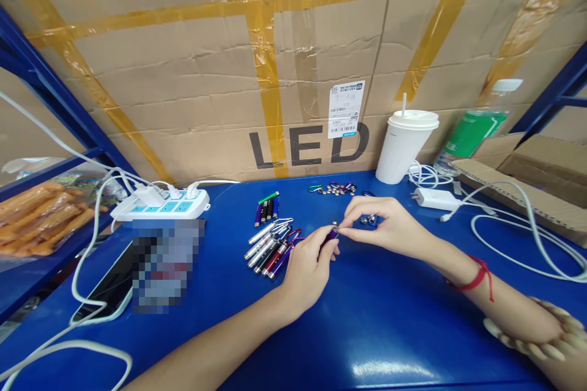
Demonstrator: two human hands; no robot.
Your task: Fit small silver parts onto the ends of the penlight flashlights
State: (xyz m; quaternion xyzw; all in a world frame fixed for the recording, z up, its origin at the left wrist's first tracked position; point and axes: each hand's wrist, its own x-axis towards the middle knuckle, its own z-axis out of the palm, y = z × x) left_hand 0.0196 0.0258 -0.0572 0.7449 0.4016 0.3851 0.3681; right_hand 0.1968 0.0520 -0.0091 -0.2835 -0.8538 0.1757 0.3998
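Observation:
Near the middle of the blue table, my left hand (309,266) is closed around a small purple penlight tube (331,234), its upper end poking out. At that end my right hand (383,226) pinches with thumb and index finger. A tiny silver piece (335,224), like a button cell, shows at the fingertips; its exact seat is hidden. Left of my left hand lie several penlights (270,247) with carabiner clips, silver, black, red and purple. Behind them is a group of short coloured tubes (267,208), a green one across the top.
Button cells and clips (337,188) lie scattered at the back. A white cup (403,146), bottle (474,128), charger (438,198) with cable and open carton (545,177) stand right. Left are a power strip (165,208) and phone (112,284). A large carton (206,91) walls the back.

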